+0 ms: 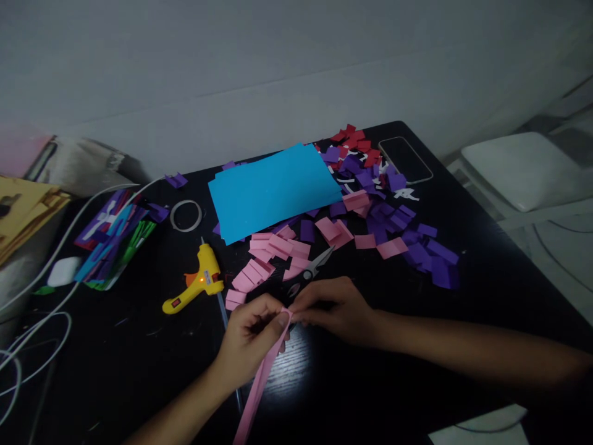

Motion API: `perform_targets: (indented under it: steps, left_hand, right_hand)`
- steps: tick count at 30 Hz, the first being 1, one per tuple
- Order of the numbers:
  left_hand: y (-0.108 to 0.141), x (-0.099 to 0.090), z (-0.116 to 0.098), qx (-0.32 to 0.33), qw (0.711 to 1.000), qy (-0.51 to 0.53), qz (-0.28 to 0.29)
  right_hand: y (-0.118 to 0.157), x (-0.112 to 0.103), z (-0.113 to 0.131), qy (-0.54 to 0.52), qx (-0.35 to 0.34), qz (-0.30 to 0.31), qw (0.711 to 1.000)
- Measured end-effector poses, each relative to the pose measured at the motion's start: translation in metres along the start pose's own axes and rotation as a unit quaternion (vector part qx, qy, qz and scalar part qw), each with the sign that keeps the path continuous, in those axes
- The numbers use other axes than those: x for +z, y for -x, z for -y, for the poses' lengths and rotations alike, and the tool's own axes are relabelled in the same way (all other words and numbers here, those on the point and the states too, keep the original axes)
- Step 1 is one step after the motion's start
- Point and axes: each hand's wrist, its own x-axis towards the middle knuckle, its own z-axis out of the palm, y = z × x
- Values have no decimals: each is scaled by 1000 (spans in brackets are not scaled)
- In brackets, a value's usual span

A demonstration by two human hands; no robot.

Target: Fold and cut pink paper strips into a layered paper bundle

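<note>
A long pink paper strip [262, 382] runs from the bottom edge up to my fingers. Thumb and fingers of my left hand [252, 337] are closed on it near its upper end. My right hand [338, 307] pinches at that same end, its fingertips touching the strip. Just beyond my right hand lies a pair of scissors [318, 262], blades pointing away to the right, the handles partly hidden by the hand. Several folded pink paper pieces [279, 247] are scattered behind my hands.
A yellow glue gun [204, 281] with a lit orange light lies left. Blue sheets [278, 191] cover the table's middle, with purple pieces [433, 256] and red pieces [354, 139] to the right. A phone [405, 159], tape ring [186, 216] and white cables [44, 330] lie around.
</note>
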Motion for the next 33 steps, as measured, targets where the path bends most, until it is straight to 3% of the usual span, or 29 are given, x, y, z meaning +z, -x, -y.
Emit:
perform_targets:
  steps: [7, 14, 23, 28, 33]
  left_hand:
    - [-1, -1, 1, -7, 1000, 8, 1]
    - [0, -1, 2, -6, 1000, 17, -14]
    - [1, 0, 4, 42, 999, -29, -1]
    - [3, 1, 7, 53, 997, -51, 2]
    - [2, 0, 6, 44, 997, -56, 5]
  right_hand:
    - [0, 0, 1, -14, 28, 5, 999]
    - [0, -1, 4, -30, 106, 8, 994]
    - [-1, -3, 9, -47, 118, 72, 989]
    - [1, 2, 7, -84, 163, 72, 980]
    - [-1, 4, 7, -85, 165, 61, 981]
